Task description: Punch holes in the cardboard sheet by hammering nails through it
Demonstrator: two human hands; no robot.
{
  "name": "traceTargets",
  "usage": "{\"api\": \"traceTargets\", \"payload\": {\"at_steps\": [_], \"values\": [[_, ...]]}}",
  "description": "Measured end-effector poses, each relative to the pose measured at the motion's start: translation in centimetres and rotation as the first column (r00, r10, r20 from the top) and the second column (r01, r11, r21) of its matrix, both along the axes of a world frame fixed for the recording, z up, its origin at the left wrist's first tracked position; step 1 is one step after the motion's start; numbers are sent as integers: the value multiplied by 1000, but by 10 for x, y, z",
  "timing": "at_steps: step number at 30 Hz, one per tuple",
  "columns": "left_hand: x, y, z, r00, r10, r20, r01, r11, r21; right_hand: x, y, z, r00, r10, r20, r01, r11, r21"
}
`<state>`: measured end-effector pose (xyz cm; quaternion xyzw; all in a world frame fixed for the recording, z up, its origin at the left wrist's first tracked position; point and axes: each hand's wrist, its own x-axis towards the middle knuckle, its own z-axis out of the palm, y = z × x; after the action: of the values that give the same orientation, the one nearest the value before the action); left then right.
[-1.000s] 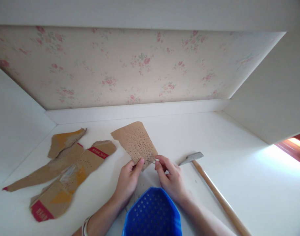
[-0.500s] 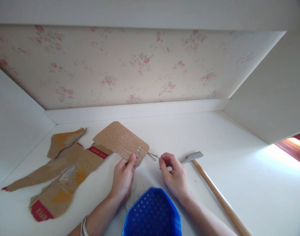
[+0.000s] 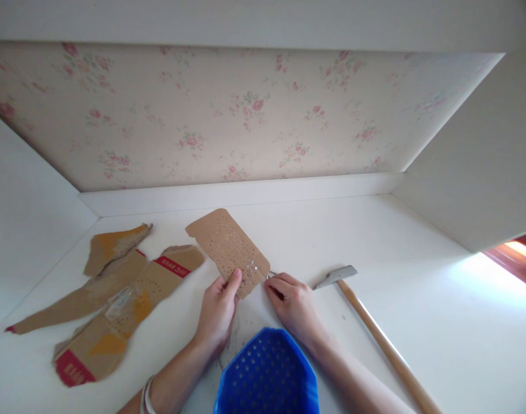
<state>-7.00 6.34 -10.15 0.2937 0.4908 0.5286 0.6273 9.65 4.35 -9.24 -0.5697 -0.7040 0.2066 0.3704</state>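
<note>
My left hand [image 3: 220, 307] is closed on the near edge of a brown piece of cardboard [image 3: 228, 241], its thumb on top. Small punched holes cover much of the cardboard, with a few larger ones close to its right corner. At that corner my right hand [image 3: 291, 296] pinches a thin, wire-like metal piece [image 3: 268, 276]. Most of this piece is hidden by the fingers and the cardboard, so its exact kind is unclear. Below and between my forearms sits a blue perforated plastic basket [image 3: 267, 368].
Torn cardboard scraps [image 3: 90, 287] with red and orange patches lie on the left of the white surface [image 3: 331, 230]. To the right rests a tool with a grey metal head [image 3: 337, 276] and a long wooden handle [image 3: 383, 339]. White walls border both sides.
The held cardboard has shifted right and turned a little clockwise, clear of the scrap behind it. My right hand has moved left, up to the cardboard's corner, covering more of the thin metal pieces.
</note>
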Motion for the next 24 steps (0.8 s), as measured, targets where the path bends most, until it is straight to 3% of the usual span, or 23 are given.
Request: {"api": "traceTargets", "payload": {"at_steps": [3, 6, 10, 13, 17, 21, 24], "values": [[3, -1, 8, 997, -53, 58, 54, 998, -23, -1, -1, 0, 1000, -16, -12, 15, 1000, -4], [6, -2, 20, 971, -113, 212, 122, 992, -31, -1, -4, 4, 999, -20, -45, 19, 1000, -14], [6, -2, 30, 920, -181, 349, 218, 973, -71, -1, -8, 11, 995, 44, -91, -46, 999, -25], [4, -2, 30, 906, -212, 366, 258, 963, -82, -1, -8, 12, 986, 92, -140, -94, 996, -7], [3, -1, 27, 902, -237, 361, 284, 955, -82, 1, -6, 8, 981, 48, -190, -46, 999, 12], [3, -2, 25, 904, -253, 346, 297, 951, -80, 3, -4, 5, 979, 125, -159, -111, 989, 93], [3, -4, 24, 906, -263, 333, 305, 949, -80, 4, -3, 6, 978, 132, -163, -119, 989, 83]]}}
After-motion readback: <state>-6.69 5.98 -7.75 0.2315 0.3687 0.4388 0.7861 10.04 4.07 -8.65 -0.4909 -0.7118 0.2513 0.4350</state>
